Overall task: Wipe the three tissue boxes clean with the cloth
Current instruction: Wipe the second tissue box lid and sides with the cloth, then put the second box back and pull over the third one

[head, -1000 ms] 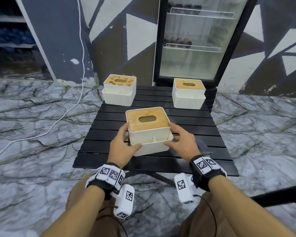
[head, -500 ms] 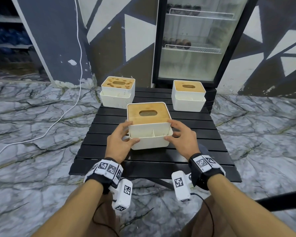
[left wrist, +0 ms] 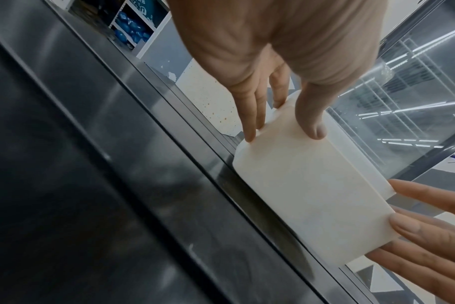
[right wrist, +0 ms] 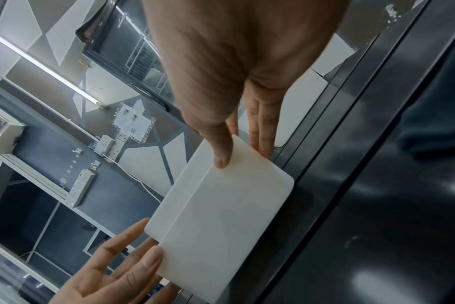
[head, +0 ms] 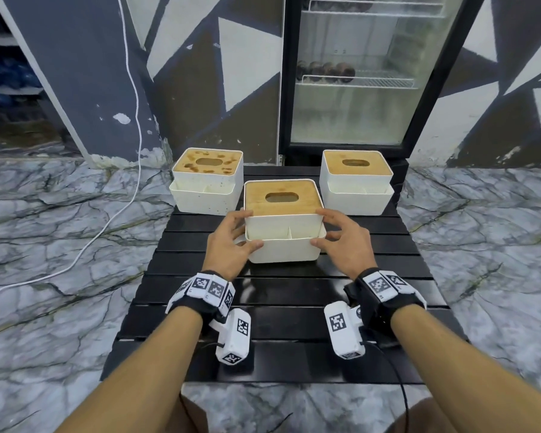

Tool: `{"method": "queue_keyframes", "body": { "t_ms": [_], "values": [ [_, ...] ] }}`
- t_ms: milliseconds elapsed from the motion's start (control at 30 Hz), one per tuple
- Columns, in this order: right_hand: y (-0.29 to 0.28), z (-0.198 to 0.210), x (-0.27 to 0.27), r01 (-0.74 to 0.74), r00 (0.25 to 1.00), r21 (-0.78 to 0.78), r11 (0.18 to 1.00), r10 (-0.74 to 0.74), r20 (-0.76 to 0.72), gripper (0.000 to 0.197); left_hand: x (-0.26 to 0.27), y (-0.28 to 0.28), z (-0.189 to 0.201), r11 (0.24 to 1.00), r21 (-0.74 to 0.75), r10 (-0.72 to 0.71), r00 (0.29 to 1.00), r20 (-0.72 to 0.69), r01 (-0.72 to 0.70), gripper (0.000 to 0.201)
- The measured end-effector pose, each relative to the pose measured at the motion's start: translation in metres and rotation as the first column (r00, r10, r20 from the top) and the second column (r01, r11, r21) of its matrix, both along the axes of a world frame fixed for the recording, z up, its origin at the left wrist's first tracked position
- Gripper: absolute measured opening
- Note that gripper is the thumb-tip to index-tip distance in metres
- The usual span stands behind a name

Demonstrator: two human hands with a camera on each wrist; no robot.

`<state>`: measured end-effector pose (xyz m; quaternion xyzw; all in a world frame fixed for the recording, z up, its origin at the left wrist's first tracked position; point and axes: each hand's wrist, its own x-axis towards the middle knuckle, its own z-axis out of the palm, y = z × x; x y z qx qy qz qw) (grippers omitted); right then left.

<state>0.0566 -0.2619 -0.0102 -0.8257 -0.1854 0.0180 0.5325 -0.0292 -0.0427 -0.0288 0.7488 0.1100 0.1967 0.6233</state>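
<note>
Head view: left hand [head: 231, 242] and right hand [head: 344, 242] grasped middle tissue box [head: 283, 220] by its sides, thumbs on front wall, box on black slatted table [head: 288, 307]. Stained box [head: 206, 179] back left, third box [head: 355, 181] back right.
Left wrist view: fingers [left wrist: 249, 115] curled at box corner.
Right wrist view: thumb [right wrist: 221, 148] pressed front wall.
</note>
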Motion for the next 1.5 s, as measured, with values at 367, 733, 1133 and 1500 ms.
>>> {"method": "queue_keyframes", "body": {
  "t_ms": [367, 733, 1133, 1500],
  "values": [
    [0.023, -0.009, 0.057, 0.032, 0.999, -0.001, 0.999, -0.032, 0.025, 0.056, 0.064, 0.021, -0.006, 1.000, 0.000, -0.001, 1.000, 0.003, 0.001, 0.058],
    [0.037, -0.016, 0.091, 0.055, 0.997, -0.054, 0.997, -0.052, 0.052, 0.055, 0.100, 0.030, -0.003, 0.985, 0.157, 0.072, 0.997, -0.021, -0.068, 0.057],
    [0.049, -0.019, 0.114, 0.064, 0.997, -0.030, 0.997, -0.063, 0.035, 0.056, 0.120, 0.031, 0.002, 0.974, 0.193, 0.127, 0.991, -0.032, -0.119, 0.057],
    [0.056, -0.020, 0.122, 0.091, 0.994, -0.040, 0.995, -0.089, 0.058, 0.056, 0.127, 0.033, 0.003, 0.960, 0.244, 0.148, 0.988, -0.042, -0.133, 0.056]
  ]
}}
